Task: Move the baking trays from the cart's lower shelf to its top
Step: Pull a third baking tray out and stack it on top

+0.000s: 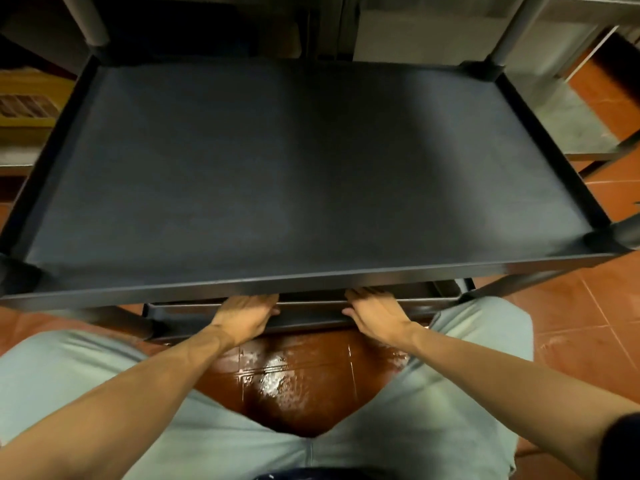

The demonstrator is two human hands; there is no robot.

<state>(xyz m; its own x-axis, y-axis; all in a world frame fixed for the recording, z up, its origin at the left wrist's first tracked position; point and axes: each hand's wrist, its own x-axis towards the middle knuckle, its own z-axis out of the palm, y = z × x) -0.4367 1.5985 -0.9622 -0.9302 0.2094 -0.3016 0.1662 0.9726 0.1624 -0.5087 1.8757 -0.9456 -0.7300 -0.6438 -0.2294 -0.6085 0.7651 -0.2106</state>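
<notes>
A dark cart fills the view; its wide, bare shelf (pixel 304 168) has a raised rim. Below its front edge, on the lower shelf, the near edges of stacked dark baking trays (pixel 311 315) stick out. My left hand (pixel 244 315) grips the front rim of the top tray left of centre. My right hand (pixel 375 313) grips the same rim to the right of centre. The fingertips of both hands and most of the trays are hidden under the shelf above.
Grey posts (pixel 88 19) rise from the cart's corners. Wet red floor tiles (pixel 298 379) lie between my knees in pale trousers. A steel table (pixel 588 81) stands at the right, and yellow crates (pixel 27 105) at the left.
</notes>
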